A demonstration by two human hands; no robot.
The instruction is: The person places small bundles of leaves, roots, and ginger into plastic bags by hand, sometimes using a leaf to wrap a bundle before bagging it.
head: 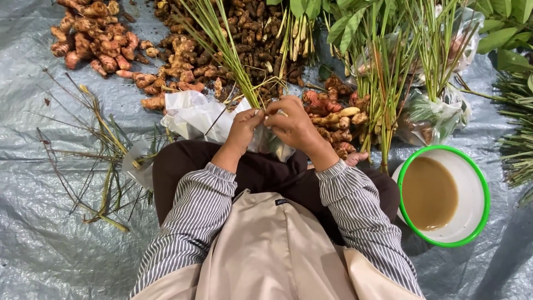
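Nearest the camera, striped grey-and-white sleeves run out over a beige apron to the two hands, which meet over the lap. Left hand and right hand are both pinched shut on the base of a long green lemongrass stalk bundle, fingertips almost touching, with a thin clear plastic bag crumpled just beneath them. It looks like the trimming or peeling step at the root end, and any further move there would call for a firm pinch on the fibrous base while the blades fan away to the far side. To the near right sits a round white basin with a bright green rim, holding murky brown water. On the left lie dry, wiry stripped leaves, scattered over the wrinkled grey plastic tarpaulin. Further out, knobbly orange-brown rhizomes are heaped at the far left, darker finger-like roots at far centre, and upright bagged green stalks stand far right beside broad glossy leaves.
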